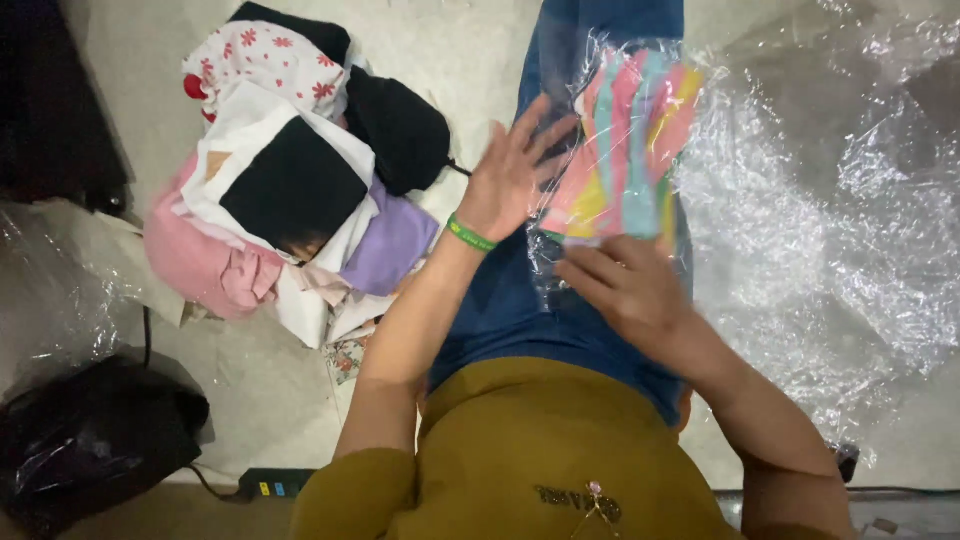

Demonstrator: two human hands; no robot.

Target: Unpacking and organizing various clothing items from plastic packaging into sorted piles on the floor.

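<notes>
**Both hands flat on a bagged striped garment**

Crumpled clear plastic sheeting (850,200) fills the right of the frame. A heap of folded clothes (290,190) lies at upper left, a black bag (90,440) at lower left. Upper centre, on the person's blue-jeaned lap, rests a pastel-striped garment in a clear plastic bag (625,140). The left hand (515,170) lies open against its left edge, fingers spread, gripping nothing. The right hand (625,285) presses flat on its lower end, fingers extended.
</notes>
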